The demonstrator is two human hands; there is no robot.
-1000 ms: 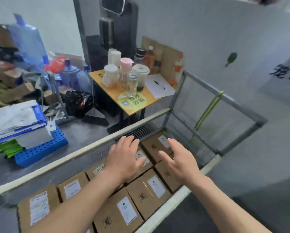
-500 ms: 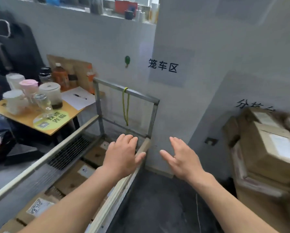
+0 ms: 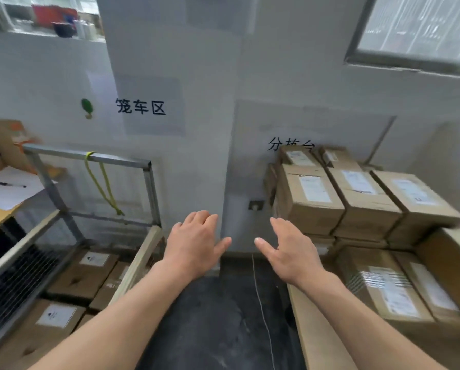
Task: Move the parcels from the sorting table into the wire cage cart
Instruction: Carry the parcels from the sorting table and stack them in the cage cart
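**Empty hands between cart and table**

The left hand [image 3: 194,244] and the right hand [image 3: 290,249] hover over the dark floor [image 3: 223,329], fingers straight and slightly spread, holding nothing. To the left, the wire cage cart [image 3: 154,193] holds a flat layer of brown cart parcels [image 3: 84,273]; at least three show. To the right, the sorting table [image 3: 317,329] carries stacked parcels [image 3: 309,198], at least eight: two at the back, three before them, three nearer.
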